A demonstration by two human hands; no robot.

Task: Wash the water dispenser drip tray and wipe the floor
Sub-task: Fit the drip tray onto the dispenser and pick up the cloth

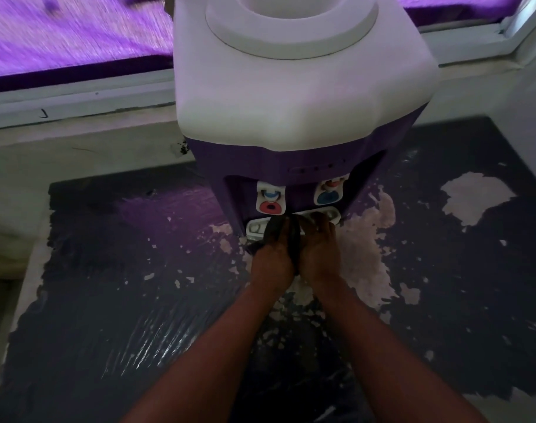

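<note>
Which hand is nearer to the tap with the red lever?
Left. The left hand sits almost directly below the red-lever tap, gripping the dark cloth; the right hand is off to its right.

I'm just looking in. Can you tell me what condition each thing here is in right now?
Water dispenser: upright on the floor, no bottle on top.
Drip tray: seated at the dispenser's base, partly covered by the hands.
Dark cloth: bunched, gripped between both hands.
Left hand: closed on the cloth.
Right hand: closed on the cloth.
Floor: dark coating peeling, glossy streaks.
</note>
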